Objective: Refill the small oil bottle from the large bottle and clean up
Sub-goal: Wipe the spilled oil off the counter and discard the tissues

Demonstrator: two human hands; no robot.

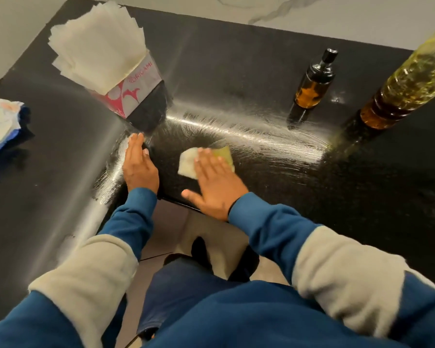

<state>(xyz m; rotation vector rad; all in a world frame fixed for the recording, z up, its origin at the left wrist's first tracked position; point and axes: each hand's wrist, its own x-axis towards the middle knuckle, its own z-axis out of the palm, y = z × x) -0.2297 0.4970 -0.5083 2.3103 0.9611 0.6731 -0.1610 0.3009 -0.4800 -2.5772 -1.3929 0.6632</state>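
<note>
Head cam: I see my right hand (215, 183) flat, fingers straight, pressing a folded pale-yellow paper tissue (206, 160) onto the glossy black countertop (236, 96); it holds nothing, just pushes down on the tissue. My left hand (138, 167) lies open w/ straight fingers on the counter, just left of the right, fingertips near the base of the red-and-white tissue box (133, 96) stuffed w/ white napkins. Beyond the right hand, well apart, stands the small amber glass oil bottle w/ black pour cap (313, 86), upright. Right of it, the large clear plastic bottle of yellow oil (407, 89), top cut off by the frame edge. Far left of the left hand: crumpled white-and-blue wrapper (2, 124). Smear streaks arc across the counter between the hands and bottles.
</note>
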